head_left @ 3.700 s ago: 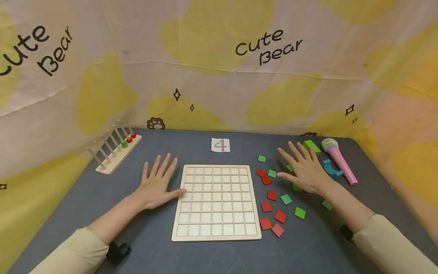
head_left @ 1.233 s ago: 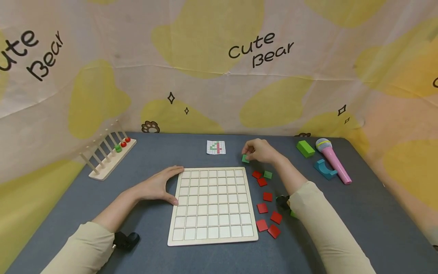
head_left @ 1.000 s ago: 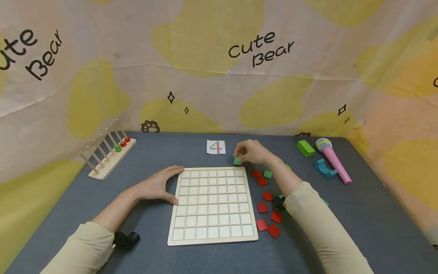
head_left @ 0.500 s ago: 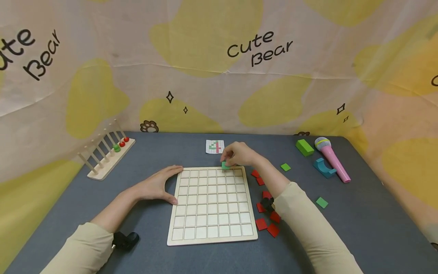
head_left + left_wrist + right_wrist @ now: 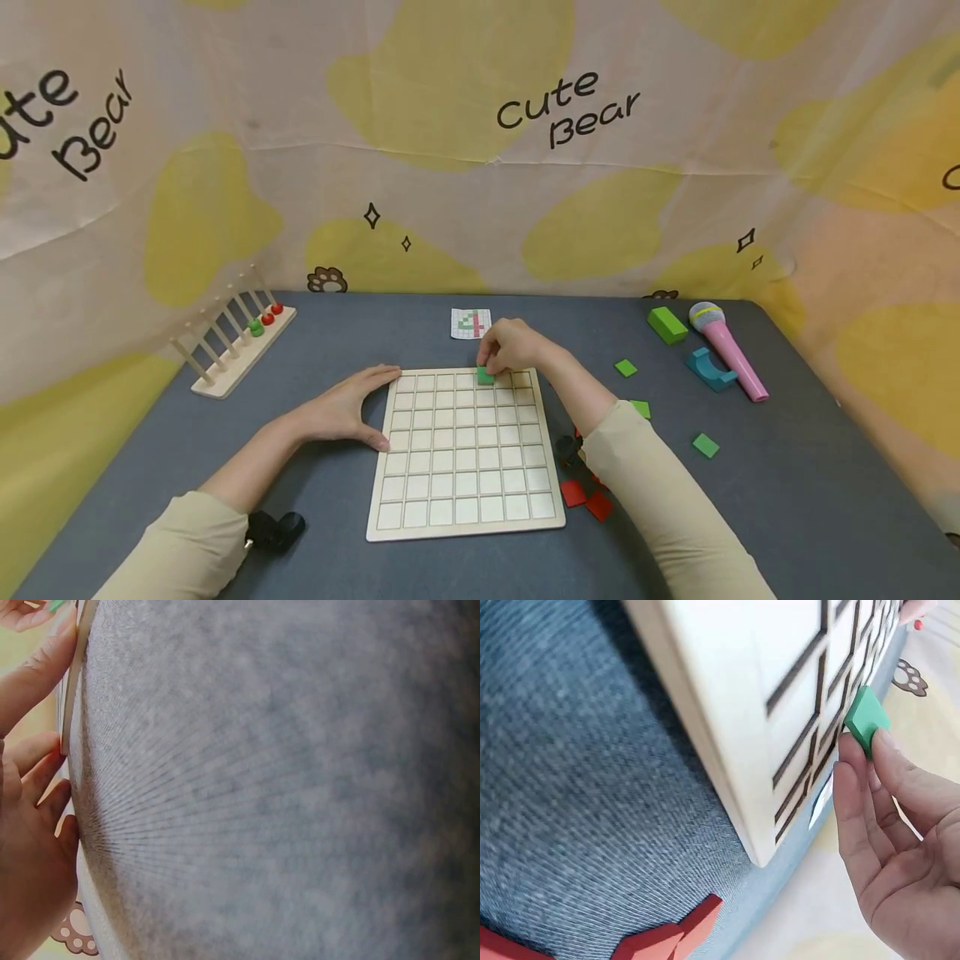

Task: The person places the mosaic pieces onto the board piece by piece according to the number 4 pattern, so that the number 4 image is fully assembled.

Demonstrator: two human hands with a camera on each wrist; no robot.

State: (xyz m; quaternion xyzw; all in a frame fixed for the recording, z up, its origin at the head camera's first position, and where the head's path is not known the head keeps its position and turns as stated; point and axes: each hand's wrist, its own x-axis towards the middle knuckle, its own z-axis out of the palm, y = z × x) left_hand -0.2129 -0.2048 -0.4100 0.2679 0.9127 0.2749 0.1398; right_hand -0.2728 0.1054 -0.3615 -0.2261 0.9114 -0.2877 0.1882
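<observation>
A pale wooden grid board (image 5: 466, 534) lies flat in the middle of the table. At its far edge my right hand (image 5: 512, 345) pinches a green square tile (image 5: 485, 377) between thumb and fingers, over the far row of cells. In the right wrist view the green tile (image 5: 866, 718) is tilted, one corner at the grid; whether it touches cannot be told. My left hand (image 5: 341, 407) is spread along the board's left side, thumb on the left edge and fingertips by the far-left corner. The left wrist view has that hand's thumb (image 5: 41, 671) against the board's rim.
Beyond the board lies a small pattern card (image 5: 465, 323). Red tiles (image 5: 573, 493) and green tiles (image 5: 706, 445) lie to the right, some behind my right arm. A green block (image 5: 667, 325), blue arch (image 5: 710, 371) and toy microphone (image 5: 738, 358) stand farther right; a peg rack (image 5: 247, 350) stands left.
My right hand has picked up a green tile from the table's right and carried it left over the board's far row. My left hand has come to the board's left edge and stayed there.
</observation>
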